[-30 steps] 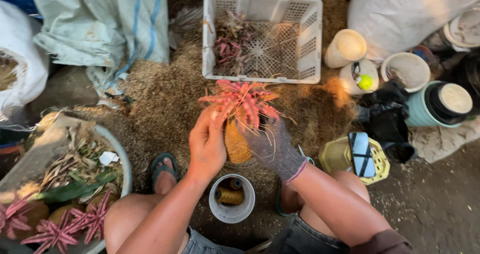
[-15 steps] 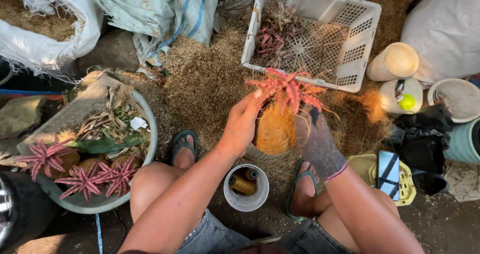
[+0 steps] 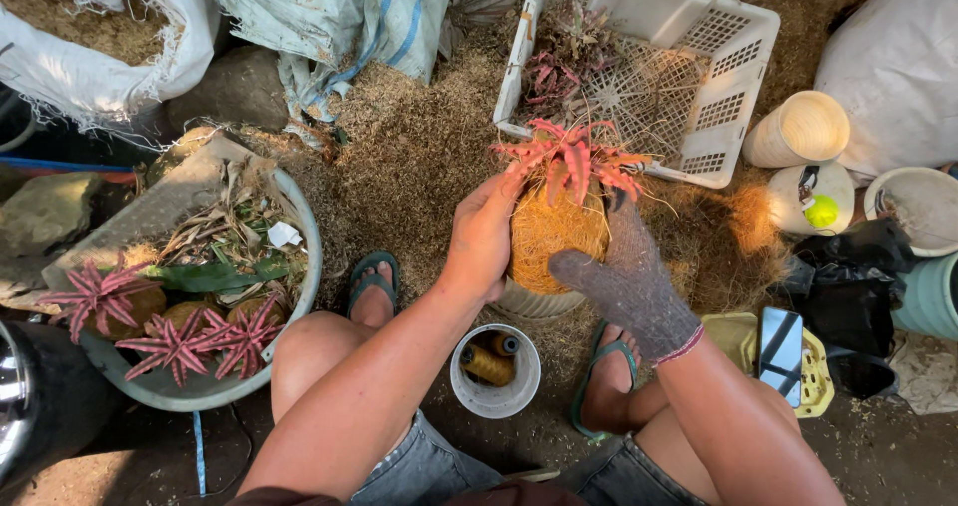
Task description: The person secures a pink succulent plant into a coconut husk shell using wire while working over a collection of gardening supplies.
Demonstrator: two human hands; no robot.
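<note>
A red star-shaped plant [image 3: 574, 159] sits on top of a brown fibre ball [image 3: 554, 235]. My bare left hand [image 3: 484, 235] presses the ball's left side. On the ball's right side lies my right hand [image 3: 624, 271], in a grey knit glove. Both hands hold the ball above a pale pot [image 3: 529, 304] between my feet. A small white cup [image 3: 495, 371] with spools of yellow thread stands on the ground just below my hands.
A white plastic crate [image 3: 699, 57] with a few plants lies beyond the ball. At left, a grey basin [image 3: 299, 237] holds several finished red plants and dry leaves. Sacks of fibre, pots, a cone of thread [image 3: 798, 129] and a phone [image 3: 780, 341] surround me.
The view has swung a little to the right and down. My hands have kept hold of the fibre ball, the gloved right hand sliding lower along its side.
</note>
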